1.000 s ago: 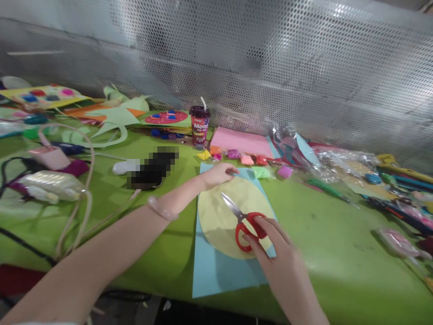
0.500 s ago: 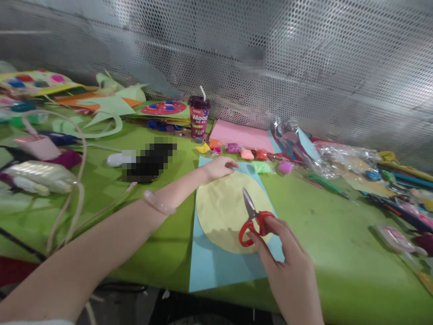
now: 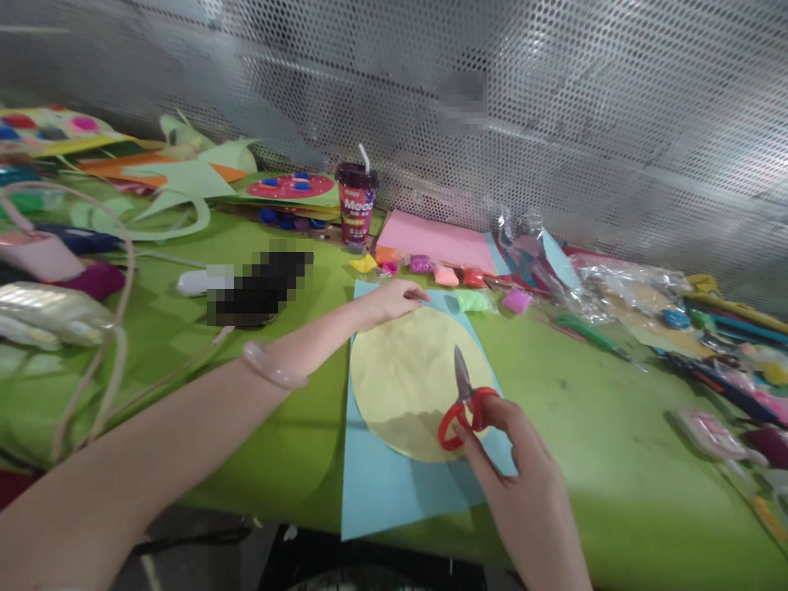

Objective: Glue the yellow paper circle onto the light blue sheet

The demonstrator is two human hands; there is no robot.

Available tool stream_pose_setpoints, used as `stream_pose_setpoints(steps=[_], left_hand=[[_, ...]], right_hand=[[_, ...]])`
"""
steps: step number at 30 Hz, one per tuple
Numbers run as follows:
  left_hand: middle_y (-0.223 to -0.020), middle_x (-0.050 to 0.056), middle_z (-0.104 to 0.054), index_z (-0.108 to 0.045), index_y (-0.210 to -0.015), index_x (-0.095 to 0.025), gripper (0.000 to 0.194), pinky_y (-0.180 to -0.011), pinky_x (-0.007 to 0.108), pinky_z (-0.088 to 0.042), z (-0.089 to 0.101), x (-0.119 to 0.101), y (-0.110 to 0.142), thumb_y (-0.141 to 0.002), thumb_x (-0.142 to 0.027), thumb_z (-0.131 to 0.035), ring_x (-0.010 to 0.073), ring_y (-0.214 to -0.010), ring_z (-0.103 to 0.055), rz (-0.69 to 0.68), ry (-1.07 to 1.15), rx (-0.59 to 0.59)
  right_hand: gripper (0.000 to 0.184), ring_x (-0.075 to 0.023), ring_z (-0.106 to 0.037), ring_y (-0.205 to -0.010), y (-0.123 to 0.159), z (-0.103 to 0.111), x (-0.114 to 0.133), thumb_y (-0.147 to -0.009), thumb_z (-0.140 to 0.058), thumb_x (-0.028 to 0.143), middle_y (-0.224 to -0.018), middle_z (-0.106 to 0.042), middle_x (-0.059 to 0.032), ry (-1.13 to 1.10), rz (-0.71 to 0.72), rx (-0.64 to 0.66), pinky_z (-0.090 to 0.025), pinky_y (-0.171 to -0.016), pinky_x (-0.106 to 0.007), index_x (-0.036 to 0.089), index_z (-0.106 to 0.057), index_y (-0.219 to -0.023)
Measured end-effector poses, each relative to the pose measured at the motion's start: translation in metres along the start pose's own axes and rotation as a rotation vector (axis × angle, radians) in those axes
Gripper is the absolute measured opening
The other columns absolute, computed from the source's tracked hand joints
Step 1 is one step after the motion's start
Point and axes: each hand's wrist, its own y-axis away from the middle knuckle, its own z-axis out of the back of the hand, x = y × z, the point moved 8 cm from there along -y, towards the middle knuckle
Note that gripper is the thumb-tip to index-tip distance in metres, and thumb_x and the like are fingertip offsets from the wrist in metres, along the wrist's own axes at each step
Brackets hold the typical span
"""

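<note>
A pair of scissors (image 3: 466, 402) with red handles is in my right hand (image 3: 523, 476), thumb and fingers in the loops. Its blades point away from me, close together, above a pale yellow paper circle (image 3: 412, 369). That circle lies on a light blue sheet (image 3: 394, 501), which sticks out around it, mostly at the near end. My left hand (image 3: 394, 300) rests at the far edge of the circle and sheet, fingers loosely bent and apart from the thumb; the underside of that hand is hidden.
Small coloured clay packets (image 3: 421, 263) line the far side, beside a drink cup (image 3: 356, 205) with a straw. A blurred-out dark object (image 3: 264, 287) and a cable (image 3: 126, 287) lie left. Pink paper (image 3: 437, 240), plastic wrappers (image 3: 640, 287) and a green pen-like tool (image 3: 591, 332) lie beyond and right.
The scissors have turned slightly, tips shifting right, and the blades look closer together. My left hand stays at the far paper edge. The whole view has shifted a little.
</note>
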Motion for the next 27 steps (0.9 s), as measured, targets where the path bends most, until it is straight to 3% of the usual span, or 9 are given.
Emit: stream_pose_setpoints(steps=[6, 12, 16, 21, 23, 25, 27], left_hand=[[-0.1, 0.008, -0.064, -0.061, -0.098, -0.01, 0.023, -0.079, 0.028, -0.045, 0.0, -0.007, 0.005, -0.08, -0.016, -0.048, 0.0177, -0.091, -0.059, -0.003, -0.04, -0.001], [-0.1, 0.007, -0.065, -0.062, -0.098, -0.012, 0.024, -0.076, 0.027, -0.045, -0.001, -0.009, 0.008, -0.081, -0.022, -0.047, 0.0178, -0.09, -0.059, 0.025, -0.066, 0.004], [-0.102, 0.009, -0.065, -0.061, -0.101, -0.01, 0.027, -0.075, 0.025, -0.044, -0.002, -0.009, 0.008, -0.082, -0.023, -0.047, 0.0167, -0.089, -0.058, 0.028, -0.077, 0.012], [-0.102, 0.008, -0.065, -0.061, -0.101, -0.008, 0.027, -0.077, 0.022, -0.043, -0.003, -0.016, 0.01, -0.084, -0.02, -0.045, 0.0141, -0.089, -0.058, -0.034, -0.18, 0.028], [-0.1, 0.007, -0.065, -0.062, -0.099, -0.01, 0.026, -0.078, 0.022, -0.043, -0.002, -0.021, 0.012, -0.084, -0.022, -0.045, 0.0139, -0.089, -0.058, -0.073, -0.241, 0.013], [-0.101, 0.007, -0.064, -0.063, -0.098, -0.009, 0.027, -0.079, 0.022, -0.043, -0.002, -0.026, 0.015, -0.085, -0.023, -0.044, 0.0141, -0.089, -0.058, -0.105, -0.29, -0.002], [-0.103, 0.008, -0.062, -0.062, -0.099, -0.007, 0.029, -0.082, 0.024, -0.042, -0.002, -0.033, 0.02, -0.086, -0.021, -0.041, 0.0145, -0.091, -0.057, -0.145, -0.341, -0.02]], right_hand=[[0.029, -0.0186, -0.063, -0.085, 0.012, -0.007, -0.033, -0.079, -0.056, 0.038, -0.091, -0.066, -0.0051, -0.105, -0.248, 0.056, -0.052, -0.071, -0.032, 0.022, -0.051, -0.102], [0.028, -0.0202, -0.065, -0.083, 0.025, -0.006, -0.037, -0.074, -0.059, 0.036, -0.093, -0.067, -0.0081, -0.305, -0.372, 0.004, -0.053, -0.067, -0.032, 0.021, -0.05, -0.096], [0.029, -0.0199, -0.065, -0.078, 0.025, -0.003, -0.038, -0.07, -0.061, 0.036, -0.085, -0.066, -0.0044, -0.249, -0.439, -0.014, -0.053, -0.065, -0.031, 0.022, -0.05, -0.093], [0.027, -0.0201, -0.065, -0.084, 0.024, -0.002, -0.039, -0.072, -0.063, 0.035, -0.093, -0.067, -0.0063, -0.4, -0.41, 0.005, -0.054, -0.069, -0.032, 0.022, -0.051, -0.093], [0.027, -0.0213, -0.063, -0.092, 0.022, 0.008, -0.04, -0.073, -0.063, 0.033, -0.1, -0.066, -0.008, -0.466, -0.352, -0.062, -0.053, -0.072, -0.032, 0.022, -0.051, -0.094], [0.028, -0.0215, -0.063, -0.094, 0.018, 0.026, -0.045, -0.074, -0.063, 0.033, -0.102, -0.065, -0.0084, -0.419, -0.31, -0.173, -0.052, -0.075, -0.032, 0.022, -0.052, -0.096], [0.031, -0.0217, -0.064, -0.085, 0.012, 0.045, -0.054, -0.073, -0.061, 0.037, -0.094, -0.066, -0.0079, -0.218, -0.31, -0.242, -0.051, -0.073, -0.034, 0.021, -0.054, -0.098]])
